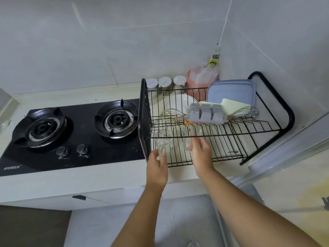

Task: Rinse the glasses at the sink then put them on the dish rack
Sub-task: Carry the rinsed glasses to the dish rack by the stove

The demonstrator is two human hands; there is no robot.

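Mid-frame, the left hand (157,169) grasps one glass (163,139), the right hand (202,155) a second glass (187,142), at the dish rack (141,120) holding whisks (171,114) and an ice tray (206,113).

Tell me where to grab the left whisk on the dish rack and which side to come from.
Probably the wire loops of the left whisk, coming from above on the left. It lies flat on the dish rack with loops exposed, while its handle end runs under the grey ice tray, out of sight.

Left hand (157,166), right hand (202,154), both curled.
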